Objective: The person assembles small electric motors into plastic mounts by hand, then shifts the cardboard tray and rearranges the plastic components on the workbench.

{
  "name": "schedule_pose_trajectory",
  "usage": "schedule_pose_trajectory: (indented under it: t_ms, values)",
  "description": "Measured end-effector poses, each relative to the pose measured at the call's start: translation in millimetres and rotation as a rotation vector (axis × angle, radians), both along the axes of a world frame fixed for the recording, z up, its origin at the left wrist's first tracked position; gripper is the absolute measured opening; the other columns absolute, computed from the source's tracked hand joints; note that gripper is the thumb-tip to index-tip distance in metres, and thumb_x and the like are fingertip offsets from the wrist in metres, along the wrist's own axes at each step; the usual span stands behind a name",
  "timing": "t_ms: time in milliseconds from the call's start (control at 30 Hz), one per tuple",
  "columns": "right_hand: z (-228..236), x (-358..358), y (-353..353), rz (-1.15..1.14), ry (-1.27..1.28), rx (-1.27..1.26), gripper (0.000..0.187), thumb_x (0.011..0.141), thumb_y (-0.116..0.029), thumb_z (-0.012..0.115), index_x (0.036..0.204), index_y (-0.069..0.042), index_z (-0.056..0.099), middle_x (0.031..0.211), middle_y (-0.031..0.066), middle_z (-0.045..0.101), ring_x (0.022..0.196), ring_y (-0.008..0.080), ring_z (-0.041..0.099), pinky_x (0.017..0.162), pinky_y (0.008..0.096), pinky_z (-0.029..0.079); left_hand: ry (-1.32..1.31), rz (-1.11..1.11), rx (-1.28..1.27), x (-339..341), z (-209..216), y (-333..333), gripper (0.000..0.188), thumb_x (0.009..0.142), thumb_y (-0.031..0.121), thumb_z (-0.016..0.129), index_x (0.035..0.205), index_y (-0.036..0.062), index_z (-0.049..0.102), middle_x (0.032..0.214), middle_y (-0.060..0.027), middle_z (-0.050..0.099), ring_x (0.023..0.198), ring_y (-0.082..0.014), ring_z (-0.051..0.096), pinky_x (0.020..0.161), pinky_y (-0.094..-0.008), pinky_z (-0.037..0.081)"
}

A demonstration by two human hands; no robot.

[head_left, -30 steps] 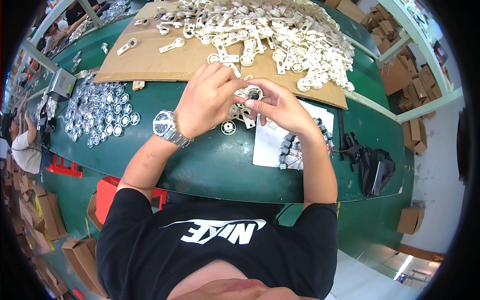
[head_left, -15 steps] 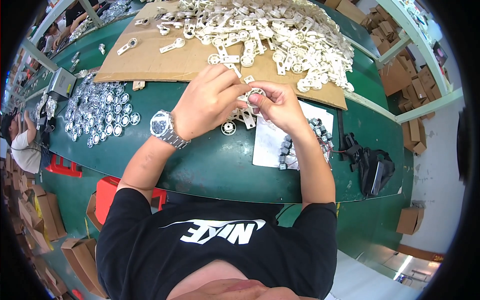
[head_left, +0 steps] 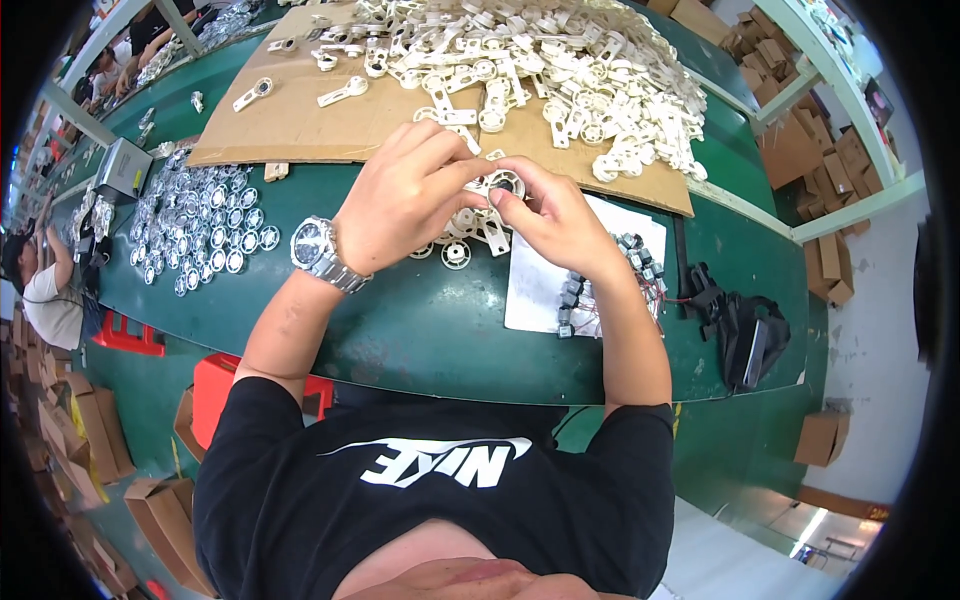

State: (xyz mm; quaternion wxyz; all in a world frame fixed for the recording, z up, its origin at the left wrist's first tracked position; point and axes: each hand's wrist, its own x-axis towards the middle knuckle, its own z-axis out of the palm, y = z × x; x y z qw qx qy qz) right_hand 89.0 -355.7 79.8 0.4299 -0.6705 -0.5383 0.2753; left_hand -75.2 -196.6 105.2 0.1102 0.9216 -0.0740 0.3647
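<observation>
Both hands meet over the green table, just in front of the cardboard sheet. Between the fingertips is a white plastic housing (head_left: 510, 182) with a round ring end, its inside dark. My right hand (head_left: 565, 225) pinches the ring between thumb and fingers. My left hand (head_left: 405, 195), with a steel watch on its wrist, is closed at the housing's left side; its fingertips partly hide the piece. On the table below lie several loose white parts, among them a round spoked cover (head_left: 456, 256). A large heap of white plastic housings (head_left: 540, 60) covers much of the cardboard sheet (head_left: 300, 125).
Many shiny round silver parts (head_left: 215, 225) spread over the table at left, near a grey metal box (head_left: 124, 168). At right, small grey motors with wires (head_left: 570, 300) lie on white paper (head_left: 530, 290), beside a black bag (head_left: 750, 340). A red stool (head_left: 213, 395) stands at the table's front edge.
My left hand and wrist have shifted slightly left, and the right fingers have moved a little on the ring. The housing has turned slightly and shows more of its round opening.
</observation>
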Motion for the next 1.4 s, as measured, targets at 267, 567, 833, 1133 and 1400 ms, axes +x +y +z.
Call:
schedule_pose_trajectory:
  t_ms: [267,567,833,1133,1400]
  values:
    - [-2.0,3.8,0.1,0.09,0.364,-0.019,0.037,0.104,-0.024,0.056,0.134,-0.002,0.059,0.083,0.001,0.061,0.075,0.0075,0.056,0.067,0.0267,0.047,0.006,-0.019,0.006,-0.4,3.1,-1.4,0.038,0.075,0.014,0.082,0.112,0.0082,0.075,0.091,-0.0042,0.063,0.087,-0.0252,0.059,0.077,-0.038,0.048]
    - [-7.5,6.4,-1.1,0.089,0.327,0.02,0.034,0.106,-0.023,0.057,0.134,-0.004,0.059,0.086,-0.0009,0.061,0.077,0.0061,0.056,0.066,0.0249,0.045,-0.012,-0.038,0.001,3.9,-0.5,-2.1,0.036,0.075,0.013,0.082,0.109,0.0061,0.075,0.092,-0.0047,0.064,0.086,-0.0256,0.059,0.076,-0.0385,0.048]
    - [-3.2,6.3,8.9,0.102,0.457,0.029,0.027,0.106,-0.023,0.06,0.128,-0.006,0.062,0.09,-0.0039,0.062,0.075,0.0031,0.057,0.061,0.0207,0.046,-0.015,-0.048,0.034,-4.4,6.0,4.6,0.035,0.078,0.013,0.078,0.111,0.006,0.073,0.093,-0.0054,0.061,0.09,-0.0265,0.059,0.078,-0.0389,0.047]
    - [-14.4,-4.9,1.8,-0.087,-0.027,0.059,0.032,0.101,-0.015,0.066,0.128,-0.001,0.061,0.076,0.004,0.064,0.07,0.0092,0.058,0.064,0.0271,0.048,0.186,0.127,0.079,-3.8,-23.1,26.8,0.024,0.079,0.024,0.081,0.099,0.0131,0.073,0.096,-0.0013,0.063,0.103,-0.0232,0.06,0.091,-0.0398,0.046]
    - [29.4,-11.5,-20.0,-0.052,-0.198,-0.037,0.023,0.099,-0.011,0.067,0.12,-0.001,0.069,0.082,0.0045,0.069,0.076,0.0101,0.064,0.071,0.0268,0.052,0.569,0.622,-0.012,-6.6,-28.4,112.7,0.02,0.075,0.02,0.077,0.09,0.0063,0.076,0.091,-0.0164,0.073,0.09,-0.0361,0.071,0.078,-0.0478,0.057]
